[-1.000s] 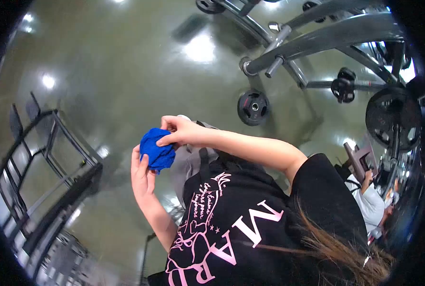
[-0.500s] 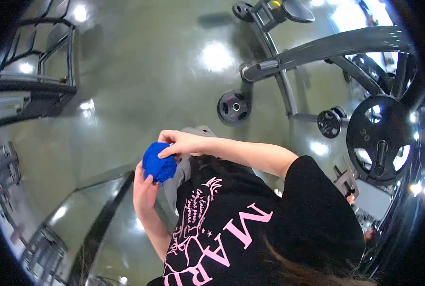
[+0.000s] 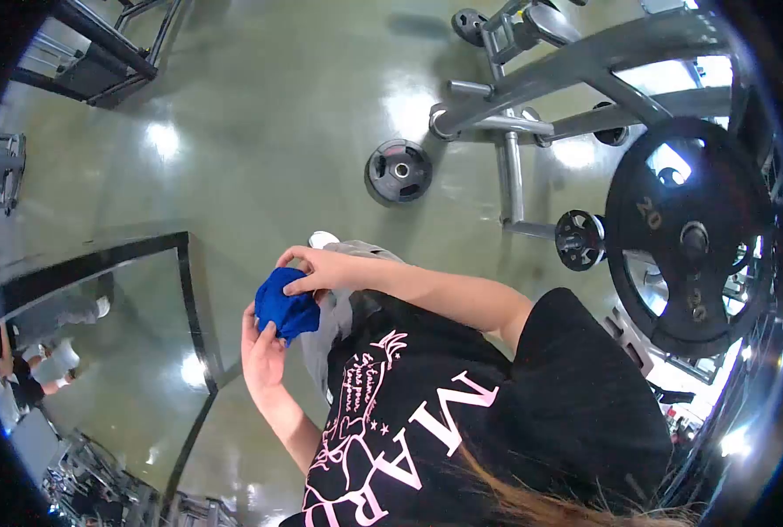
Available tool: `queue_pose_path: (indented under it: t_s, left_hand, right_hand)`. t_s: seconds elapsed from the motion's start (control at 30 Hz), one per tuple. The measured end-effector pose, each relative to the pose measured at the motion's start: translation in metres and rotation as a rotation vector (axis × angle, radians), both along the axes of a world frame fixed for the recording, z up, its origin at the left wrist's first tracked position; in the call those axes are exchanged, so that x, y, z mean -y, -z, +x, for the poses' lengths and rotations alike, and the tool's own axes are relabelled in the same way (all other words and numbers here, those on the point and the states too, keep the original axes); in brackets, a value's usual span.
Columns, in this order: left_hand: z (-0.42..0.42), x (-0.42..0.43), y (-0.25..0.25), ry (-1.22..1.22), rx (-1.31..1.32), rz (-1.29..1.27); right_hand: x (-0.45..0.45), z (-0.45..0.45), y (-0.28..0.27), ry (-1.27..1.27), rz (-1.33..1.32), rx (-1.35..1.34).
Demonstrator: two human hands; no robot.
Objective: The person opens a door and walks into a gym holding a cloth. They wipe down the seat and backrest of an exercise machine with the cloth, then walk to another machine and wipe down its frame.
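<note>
A bunched-up bright blue cloth (image 3: pixel 284 306) is held between my two hands in front of my body. My right hand (image 3: pixel 314 267) pinches it along its upper edge, thumb across the front face. Lower down, my left hand (image 3: pixel 264 353) grips the bottom left edge with its thumb and fingers. The cloth looks folded or crumpled into a rounded wad, and its far side is hidden.
A weight plate (image 3: pixel 398 170) lies on the green-grey floor ahead. To the right, a grey metal rack (image 3: pixel 541 79) carries a large plate (image 3: pixel 673 220) marked 20. A dark-framed mirror (image 3: pixel 101 351) stands at left, reflecting people. Other gym machines (image 3: pixel 101 61) fill the far left corner.
My view has turned and shifted, so the mirror shows more fully and the rack and plates appear closer. Both hands keep hold of the blue cloth, which has changed shape slightly.
</note>
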State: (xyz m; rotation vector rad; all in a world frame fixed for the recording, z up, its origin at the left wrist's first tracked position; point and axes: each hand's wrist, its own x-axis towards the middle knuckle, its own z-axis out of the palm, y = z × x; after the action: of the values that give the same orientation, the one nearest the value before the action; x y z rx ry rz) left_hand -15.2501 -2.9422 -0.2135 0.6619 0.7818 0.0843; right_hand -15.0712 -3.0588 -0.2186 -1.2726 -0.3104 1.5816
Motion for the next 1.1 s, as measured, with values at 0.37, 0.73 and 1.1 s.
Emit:
queue_pose_path:
  t_s: [0.37, 0.73, 1.1]
  left_hand:
    - [-0.171, 0.253, -0.026, -0.030, -0.060, 0.024]
    - [-0.215, 0.519, -0.060, -0.392, -0.063, 0.056]
    - [-0.205, 0.751, -0.048, -0.401, 0.034, 0.075]
  right_hand:
    - [0.233, -0.167, -0.006, -0.250, 0.032, 0.049]
    - [0.419, -0.190, -0.042, -0.567, 0.127, 0.073]
    - [0.649, -0.168, -0.046, -0.649, 0.155, -0.058]
